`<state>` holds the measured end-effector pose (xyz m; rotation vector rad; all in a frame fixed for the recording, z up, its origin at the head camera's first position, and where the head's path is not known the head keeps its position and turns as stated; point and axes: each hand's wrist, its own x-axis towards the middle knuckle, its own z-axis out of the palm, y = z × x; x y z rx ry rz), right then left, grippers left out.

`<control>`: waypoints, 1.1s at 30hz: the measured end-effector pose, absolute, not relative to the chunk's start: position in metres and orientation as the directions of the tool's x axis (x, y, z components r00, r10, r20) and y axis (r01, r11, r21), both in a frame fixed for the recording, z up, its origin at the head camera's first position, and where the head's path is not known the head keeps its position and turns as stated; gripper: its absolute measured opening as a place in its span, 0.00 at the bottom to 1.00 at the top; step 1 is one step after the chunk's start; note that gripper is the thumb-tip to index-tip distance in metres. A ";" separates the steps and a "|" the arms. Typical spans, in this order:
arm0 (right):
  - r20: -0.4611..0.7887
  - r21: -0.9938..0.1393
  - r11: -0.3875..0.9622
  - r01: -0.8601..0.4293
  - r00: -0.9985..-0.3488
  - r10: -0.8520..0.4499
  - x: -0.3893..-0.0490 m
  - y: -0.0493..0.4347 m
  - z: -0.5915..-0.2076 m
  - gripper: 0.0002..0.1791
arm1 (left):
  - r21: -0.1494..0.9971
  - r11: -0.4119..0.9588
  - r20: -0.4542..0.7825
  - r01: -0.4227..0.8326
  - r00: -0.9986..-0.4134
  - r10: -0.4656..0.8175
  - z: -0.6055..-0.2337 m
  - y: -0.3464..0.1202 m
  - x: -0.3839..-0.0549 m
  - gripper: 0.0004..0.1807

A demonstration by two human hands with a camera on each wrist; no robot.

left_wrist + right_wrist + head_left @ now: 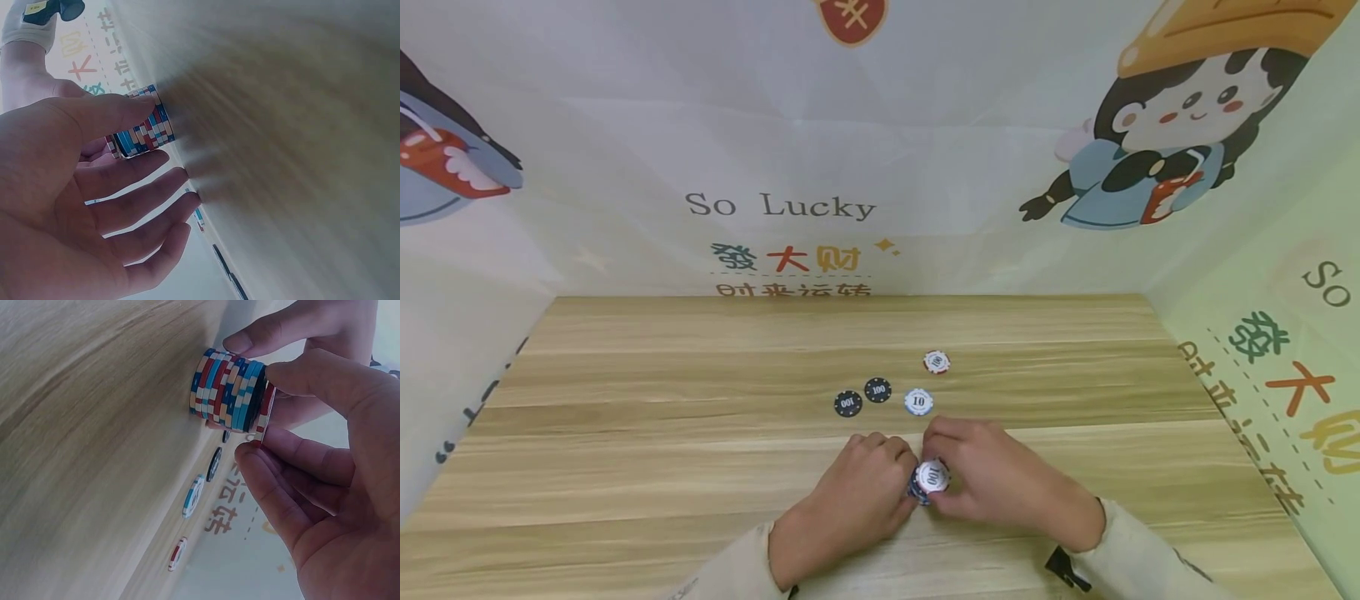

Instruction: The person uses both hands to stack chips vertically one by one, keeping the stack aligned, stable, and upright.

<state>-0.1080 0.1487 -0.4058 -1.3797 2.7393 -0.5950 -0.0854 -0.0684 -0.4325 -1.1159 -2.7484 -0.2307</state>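
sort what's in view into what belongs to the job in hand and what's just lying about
In the job:
- chip stack, held by the left hand
- red-and-white chip, pinched by the right hand
- likely too: black chip, second black chip, blue-and-white chip, loose red-and-white chip

Just surroundings:
- printed backdrop
- wooden table

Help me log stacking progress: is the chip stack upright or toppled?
Upright. The right wrist view shows the chip stack standing on the table, layered in one column.
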 end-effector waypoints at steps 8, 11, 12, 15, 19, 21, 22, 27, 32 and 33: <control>0.178 -0.309 0.522 -0.795 -0.588 -0.789 -0.108 0.147 -0.409 0.13 | 0.089 0.706 0.216 0.703 -0.705 0.675 -0.431 -0.069 -0.086 0.16; 0.189 -0.307 0.514 -0.801 -0.581 -0.792 -0.109 0.147 -0.409 0.13 | 0.092 0.705 0.219 0.704 -0.704 0.675 -0.431 -0.069 -0.086 0.16; 0.192 -0.307 0.512 -0.802 -0.579 -0.792 -0.109 0.147 -0.409 0.14 | 0.093 0.704 0.219 0.704 -0.704 0.675 -0.431 -0.069 -0.086 0.16; 0.197 -0.306 0.508 -0.805 -0.575 -0.794 -0.109 0.147 -0.409 0.14 | 0.096 0.704 0.219 0.703 -0.705 0.674 -0.431 -0.069 -0.086 0.16; 0.200 -0.304 0.504 -0.808 -0.572 -0.796 -0.109 0.147 -0.411 0.14 | 0.100 0.706 0.215 0.701 -0.708 0.673 -0.431 -0.069 -0.086 0.15; 0.200 -0.306 0.503 -0.809 -0.571 -0.797 -0.109 0.147 -0.411 0.14 | 0.099 0.706 0.215 0.701 -0.708 0.673 -0.431 -0.069 -0.086 0.15; 0.199 -0.306 0.502 -0.809 -0.570 -0.797 -0.109 0.147 -0.411 0.14 | 0.097 0.706 0.215 0.701 -0.708 0.673 -0.431 -0.069 -0.086 0.15; 0.185 -0.311 0.508 -0.803 -0.576 -0.797 -0.109 0.147 -0.411 0.15 | 0.097 0.707 0.218 0.700 -0.709 0.671 -0.431 -0.069 -0.085 0.14; 0.168 -0.344 0.519 -0.782 -0.596 -0.785 -0.109 0.147 -0.411 0.15 | 0.100 0.708 0.211 0.699 -0.710 0.672 -0.431 -0.069 -0.085 0.15; 0.167 -0.355 0.520 -0.777 -0.600 -0.782 -0.109 0.147 -0.410 0.16 | 0.100 0.708 0.209 0.699 -0.710 0.672 -0.431 -0.069 -0.085 0.15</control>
